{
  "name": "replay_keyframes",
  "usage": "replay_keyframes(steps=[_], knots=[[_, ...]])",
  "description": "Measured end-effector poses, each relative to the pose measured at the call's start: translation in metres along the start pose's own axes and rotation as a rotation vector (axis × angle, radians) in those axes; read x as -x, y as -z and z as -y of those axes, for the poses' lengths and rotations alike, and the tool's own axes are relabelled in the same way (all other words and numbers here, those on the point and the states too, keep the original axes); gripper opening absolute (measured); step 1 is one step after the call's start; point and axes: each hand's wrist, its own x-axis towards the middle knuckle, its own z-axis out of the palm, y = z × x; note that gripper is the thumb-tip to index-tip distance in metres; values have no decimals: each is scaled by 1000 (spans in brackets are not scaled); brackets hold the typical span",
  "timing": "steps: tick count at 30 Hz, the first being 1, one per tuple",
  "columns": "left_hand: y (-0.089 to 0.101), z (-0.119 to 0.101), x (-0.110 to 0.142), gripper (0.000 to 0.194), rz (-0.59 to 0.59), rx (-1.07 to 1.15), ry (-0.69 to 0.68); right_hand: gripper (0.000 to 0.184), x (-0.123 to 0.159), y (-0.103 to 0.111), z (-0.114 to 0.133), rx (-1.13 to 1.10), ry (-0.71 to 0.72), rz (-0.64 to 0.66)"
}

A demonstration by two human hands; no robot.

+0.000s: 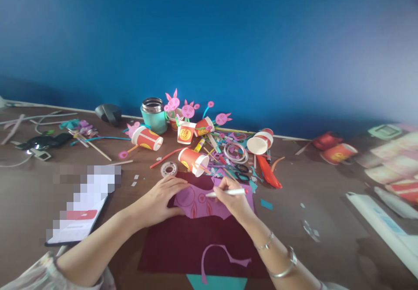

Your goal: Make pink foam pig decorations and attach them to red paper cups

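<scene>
Your right hand (232,196) grips the pen (230,192); your left (160,198) presses the purple paper (215,205) between them. Keep that edge flat and draw with light, slow strokes.

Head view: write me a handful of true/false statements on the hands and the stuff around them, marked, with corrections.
1. The right hand holds a white marker. True.
2. The left hand grips scissors. False: the left hand is at the edge of the purple paper.
3. A curved purple strip lies on the dark red sheet. True.
4. The teal jar has its lid on. False: the jar's mouth is open.
5. The phone lies on the person's right. False: the phone is on the left.
</scene>
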Motion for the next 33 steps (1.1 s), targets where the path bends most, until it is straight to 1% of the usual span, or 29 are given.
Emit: replay_keyframes(steps=[3,8,14,18,28,30,33], knots=[[-1,-1,0,58,-16,-7,-13,25,1,-4,-4,88,33,30],[0,0,1,57,-18,-9,-19,25,1,-5,-8,130,42,40],[1,-2,1,55,-23,7,-25,26,2,-6,-7,136,55,17],[1,-3,1,54,-36,18,-35,27,2,-5,-8,91,52,15],[1,-2,1,57,-31,4,-25,27,3,-7,-3,54,32,58],[0,-2,1,58,-41,5,-28,29,2,-4,1,-10,16,26],[-2,-5,0,59,-47,2,-18,34,1,1,10,-137,-5,-91]])
